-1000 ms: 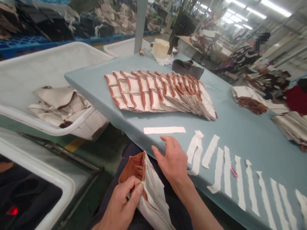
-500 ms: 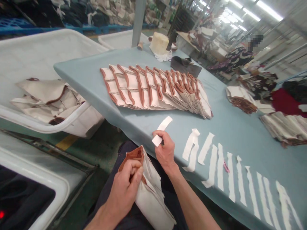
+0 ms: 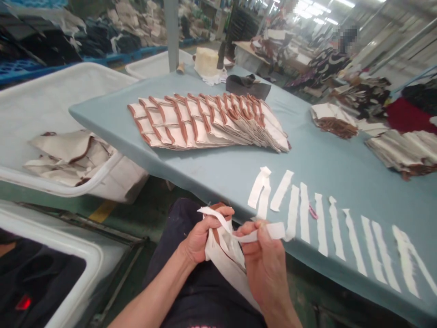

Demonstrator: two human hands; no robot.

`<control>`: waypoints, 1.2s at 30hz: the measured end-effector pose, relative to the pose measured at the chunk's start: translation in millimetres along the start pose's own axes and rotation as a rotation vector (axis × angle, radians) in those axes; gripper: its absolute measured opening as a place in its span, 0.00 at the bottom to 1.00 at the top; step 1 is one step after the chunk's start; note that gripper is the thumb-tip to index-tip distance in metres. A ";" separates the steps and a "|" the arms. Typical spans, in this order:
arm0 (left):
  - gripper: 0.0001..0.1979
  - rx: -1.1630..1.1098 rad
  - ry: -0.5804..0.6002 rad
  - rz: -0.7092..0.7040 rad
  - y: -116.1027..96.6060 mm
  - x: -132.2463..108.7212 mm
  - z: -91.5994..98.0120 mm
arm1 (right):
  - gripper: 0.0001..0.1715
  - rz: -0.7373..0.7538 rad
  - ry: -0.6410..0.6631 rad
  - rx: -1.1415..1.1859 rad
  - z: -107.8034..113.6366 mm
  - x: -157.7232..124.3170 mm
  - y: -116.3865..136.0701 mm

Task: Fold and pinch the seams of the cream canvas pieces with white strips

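Observation:
Over my lap, my left hand [image 3: 201, 234] is closed around the top of a bundle of cream fabric pieces [image 3: 228, 262] with brown edging. Its thumb presses one end of a white fabric strip [image 3: 218, 217] against the bundle. Right of it, my right hand [image 3: 268, 264] pinches the same strip, whose free end sticks out past the thumb. The strip crosses the front of the bundle between both hands. The bundle hangs downward, its lower end partly behind my right hand.
More white strips [image 3: 305, 214] lie in a row along the near edge of the blue-covered table [image 3: 191, 171]. Behind them sits an overlapping stack of brown-edged cream pieces [image 3: 205, 123]. A white bin [image 3: 116, 175] with similar pieces stands left. Farther back is a person [image 3: 327, 59].
My right hand has brought the strip from the table edge to the bundle. My left hand has shifted its grip, now holding the strip's end too. The view has turned slightly.

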State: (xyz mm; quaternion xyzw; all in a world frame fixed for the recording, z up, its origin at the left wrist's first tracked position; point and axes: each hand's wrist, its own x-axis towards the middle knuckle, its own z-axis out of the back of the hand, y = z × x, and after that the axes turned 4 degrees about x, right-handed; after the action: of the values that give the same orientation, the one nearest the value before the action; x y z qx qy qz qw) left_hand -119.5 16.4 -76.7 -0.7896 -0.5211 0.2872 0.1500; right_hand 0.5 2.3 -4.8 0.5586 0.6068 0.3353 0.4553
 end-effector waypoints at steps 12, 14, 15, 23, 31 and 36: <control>0.05 0.661 0.261 -0.046 -25.0 -58.6 -64.5 | 0.21 0.027 -0.078 0.109 65.6 -40.4 7.3; 0.06 0.829 0.291 -0.084 -28.3 -64.3 -69.8 | 0.18 0.021 -0.150 0.047 80.5 -38.8 0.5; 0.05 0.900 0.285 -0.105 -28.7 -66.4 -72.0 | 0.20 0.038 -0.211 -0.014 88.9 -37.8 -2.6; 0.05 1.081 0.266 -0.096 -14.4 -70.1 -83.2 | 0.30 0.770 0.069 -0.748 103.1 -61.0 21.0; 0.08 1.076 0.283 -0.146 -8.7 -68.5 -90.8 | 0.16 0.976 0.369 -0.921 65.8 -58.9 38.4; 0.07 1.246 0.257 -0.200 -7.4 -69.3 -95.2 | 0.10 0.912 0.386 -0.838 71.9 -56.1 37.2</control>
State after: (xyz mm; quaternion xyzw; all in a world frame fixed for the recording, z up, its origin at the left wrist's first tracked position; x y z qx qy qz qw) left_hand -87.1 -37.6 23.1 -0.5301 -0.3058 0.4238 0.6677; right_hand 78.9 -54.5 13.3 0.4652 0.1972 0.7976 0.3293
